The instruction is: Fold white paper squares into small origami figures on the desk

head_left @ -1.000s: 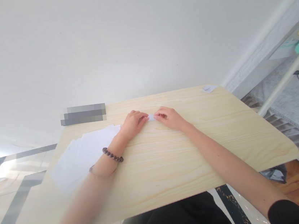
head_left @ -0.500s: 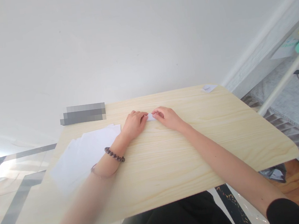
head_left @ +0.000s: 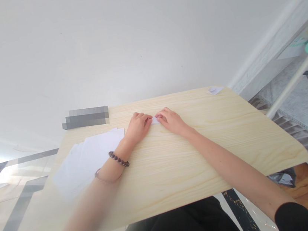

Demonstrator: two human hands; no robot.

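A small piece of white paper (head_left: 155, 120) lies on the wooden table (head_left: 172, 173), its ends covered by my fingers. My left hand (head_left: 140, 126) pinches its left end, thumb and fingertips pressed together. On the other end, my right hand (head_left: 171, 120) is closed with thumb and fingers over the paper. Only a narrow strip shows between the two hands, so its folds cannot be made out. Dark beads (head_left: 118, 159) circle my left wrist.
Several white paper sheets (head_left: 91, 157) lie fanned out left of my left forearm. A folded white paper piece (head_left: 215, 90) sits at the far right corner. A blurred-out grey object (head_left: 87, 118) stands at the back left. The white wall (head_left: 139, 38) rises behind the table.
My right hand has shifted slightly up and left over the paper, its fingers more extended. My left hand keeps nearly the same place.
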